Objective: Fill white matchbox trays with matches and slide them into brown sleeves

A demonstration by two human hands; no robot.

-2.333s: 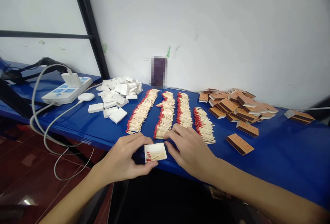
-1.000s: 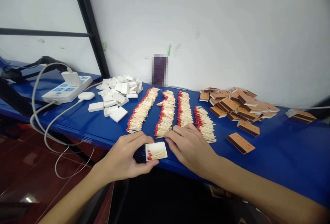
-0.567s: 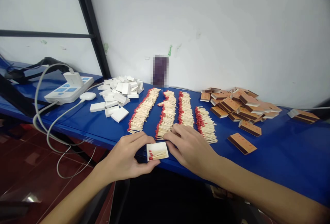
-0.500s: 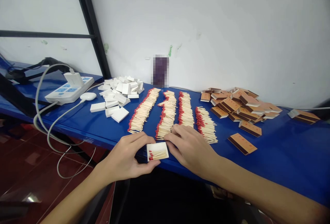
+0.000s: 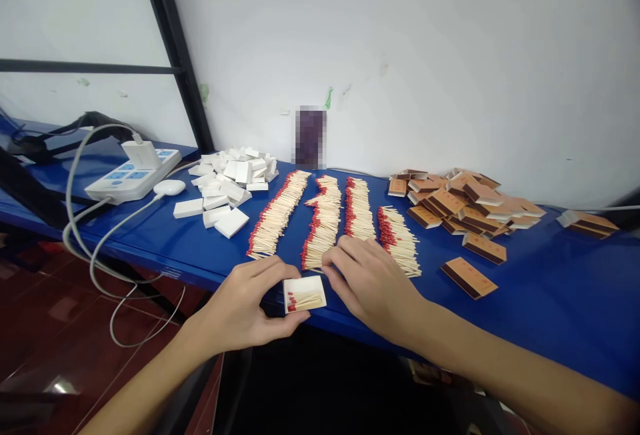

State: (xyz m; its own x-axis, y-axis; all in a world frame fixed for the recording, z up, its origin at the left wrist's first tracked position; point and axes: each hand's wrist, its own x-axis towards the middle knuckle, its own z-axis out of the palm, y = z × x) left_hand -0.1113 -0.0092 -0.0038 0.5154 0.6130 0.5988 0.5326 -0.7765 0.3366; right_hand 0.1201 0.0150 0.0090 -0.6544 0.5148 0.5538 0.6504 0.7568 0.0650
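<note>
My left hand point(image 5: 255, 301) grips a small white matchbox tray point(image 5: 306, 284) at its left end, thumb below and fingers above. Inside the tray several red-headed matches point(image 5: 307, 301) lie with their heads to the left. Just right of the tray, my right hand point(image 5: 375, 281) is curled with thumb and fingers close together. A pale stick shows by its fingertips, but whether they hold it is hard to make out. Beyond the hands lie rows of matches point(image 5: 323, 225), red heads to the left. The right hand partly covers the near end of one row.
White trays point(image 5: 233, 188) are heaped at the back left. Orange-brown matchbox sleeves point(image 5: 465, 201) are piled at the right, with a few loose ones nearer. A power strip point(image 5: 133, 175) with cables sits at the left of the blue table point(image 5: 540, 301). A black frame point(image 5: 183, 55) stands behind.
My right hand has shifted slightly to the right, away from the tray's edge. My left hand keeps the tray in nearly the same place.
</note>
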